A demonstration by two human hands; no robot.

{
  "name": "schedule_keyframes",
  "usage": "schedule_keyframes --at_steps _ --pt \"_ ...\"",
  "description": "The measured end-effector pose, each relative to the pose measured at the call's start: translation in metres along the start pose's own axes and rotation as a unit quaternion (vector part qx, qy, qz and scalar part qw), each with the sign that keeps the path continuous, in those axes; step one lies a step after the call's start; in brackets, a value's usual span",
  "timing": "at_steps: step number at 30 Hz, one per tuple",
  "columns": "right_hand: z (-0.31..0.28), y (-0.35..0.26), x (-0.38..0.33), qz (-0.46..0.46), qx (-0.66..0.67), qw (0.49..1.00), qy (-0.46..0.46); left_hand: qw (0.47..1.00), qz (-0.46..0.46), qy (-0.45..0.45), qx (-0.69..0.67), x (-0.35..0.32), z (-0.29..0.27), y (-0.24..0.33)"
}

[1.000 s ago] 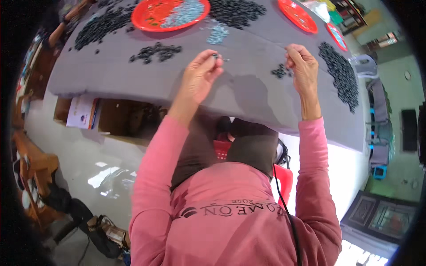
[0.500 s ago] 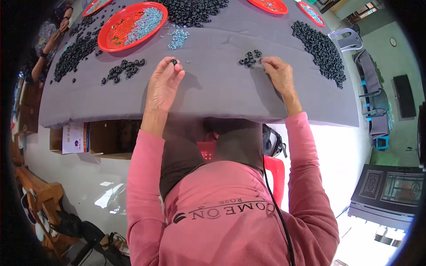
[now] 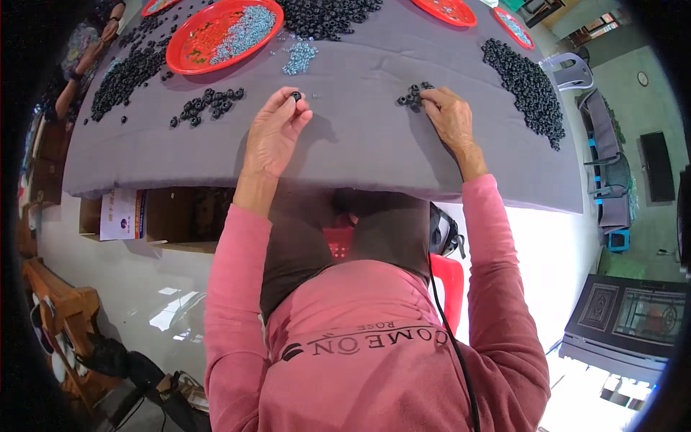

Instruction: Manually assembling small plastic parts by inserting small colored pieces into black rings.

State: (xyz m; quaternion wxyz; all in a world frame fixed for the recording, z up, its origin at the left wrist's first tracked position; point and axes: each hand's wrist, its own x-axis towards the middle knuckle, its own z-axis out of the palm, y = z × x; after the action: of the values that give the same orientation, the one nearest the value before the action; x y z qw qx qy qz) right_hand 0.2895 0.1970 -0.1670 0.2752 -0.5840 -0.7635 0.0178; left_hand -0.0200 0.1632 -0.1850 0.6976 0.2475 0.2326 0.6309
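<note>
Head view of a grey cloth-covered table point(image 3: 360, 151) with both hands at work near its near edge. The left hand point(image 3: 277, 133) is lifted a little off the cloth, thumb and forefinger pinched closed on a single small black ring point(image 3: 296, 96), which stands at the fingertips. The right hand point(image 3: 450, 119) lies flat toward the middle of the table, its fingertips touching a small cluster of black rings point(image 3: 412, 96); whether any ring is actually gripped there cannot be told, since the fingers cover the contact.

The held ring lies to the left of that cluster, well apart from it, with bare cloth between. A loose group of black rings point(image 3: 209, 104) lies further left, nearer the left hand than the right. A ring has no long axis; its opening appears to face roughly upward toward the camera.

Containers: a red round tray point(image 3: 230, 32) toward the far left of the table holds pale blue small parts and some reddish ones; a scatter of pale blue parts point(image 3: 299, 56) lies on the cloth just beside its rim. A second red tray point(image 3: 450, 9) and a third red tray point(image 3: 512, 25) sit at the far edge, contents mostly unclear. A long heap of black rings point(image 3: 529, 86) runs along the right edge, another large heap point(image 3: 327, 11) at the far edge.
</note>
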Motion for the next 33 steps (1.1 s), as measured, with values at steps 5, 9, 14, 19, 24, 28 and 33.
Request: schedule_keyframes --at_steps 5,9,14,19,24,28,33 --pt "0.011 0.02 -0.004 0.031 0.085 0.991 0.098 1.0 0.002 -0.012 0.0 0.003 0.0 -0.003" --pt "0.003 0.01 -0.007 0.164 0.193 0.966 0.058 1.0 0.008 -0.012 0.006 0.002 -0.003 -0.002" --pt "-0.007 -0.008 -0.005 0.214 0.41 0.886 0.03 1.0 0.007 -0.016 0.003 0.001 -0.003 -0.001" --pt "-0.014 -0.046 0.007 0.19 0.558 0.807 0.006 1.0 0.014 -0.019 -0.009 0.002 -0.005 -0.005" --pt "-0.002 -0.081 0.017 0.169 0.667 0.723 -0.06 0.999 0.007 -0.015 -0.035 0.002 -0.008 -0.005" --pt "0.015 -0.097 0.025 0.181 0.71 0.672 -0.107 0.999 -0.001 -0.005 -0.04 0.0 -0.005 -0.005" --pt "0.035 -0.109 0.033 0.202 0.639 0.736 -0.099 0.999 -0.01 -0.017 -0.048 0.0 -0.005 -0.004"
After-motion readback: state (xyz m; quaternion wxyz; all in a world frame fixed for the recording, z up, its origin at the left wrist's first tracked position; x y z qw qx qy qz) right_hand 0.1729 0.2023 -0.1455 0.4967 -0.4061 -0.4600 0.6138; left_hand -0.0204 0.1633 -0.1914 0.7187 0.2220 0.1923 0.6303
